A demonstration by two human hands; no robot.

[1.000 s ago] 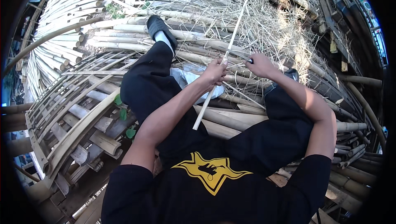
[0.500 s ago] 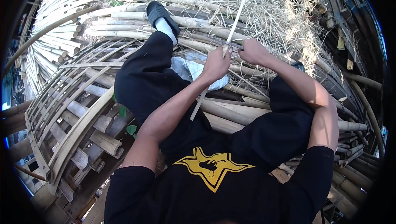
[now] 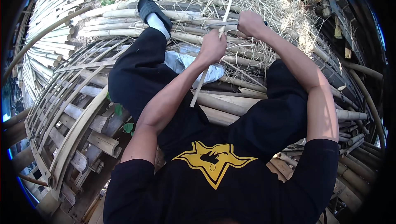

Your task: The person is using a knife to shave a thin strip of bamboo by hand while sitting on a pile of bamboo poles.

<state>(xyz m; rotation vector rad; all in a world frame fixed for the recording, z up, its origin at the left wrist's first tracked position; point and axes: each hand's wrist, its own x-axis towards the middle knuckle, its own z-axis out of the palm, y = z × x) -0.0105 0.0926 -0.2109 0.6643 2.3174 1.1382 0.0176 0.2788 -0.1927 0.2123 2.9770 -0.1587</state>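
Observation:
A long, pale bamboo strip [image 3: 229,4] runs from the top of the view down past my lap. My left hand [image 3: 213,47] is closed round its middle, and the strip's lower end [image 3: 197,94] sticks out below the fist. In my right hand [image 3: 251,23] is a knife, gripped with the fist closed. Its thin blade [image 3: 214,24] points left and lies across the strip just beyond my left fingers. Most of the knife's handle is hidden by the hand.
Under my hands lies a crumpled white plastic sheet [image 3: 212,73]. Bamboo poles [image 3: 123,21] and loose shavings [image 3: 272,1] cover the ground ahead. A slatted bamboo frame [image 3: 78,110] stands at my left, more poles [image 3: 350,178] at my right. My legs are spread apart.
Both hands have moved up and slightly left in the view, with the strip and the knife. More of the blade now shows left of the strip.

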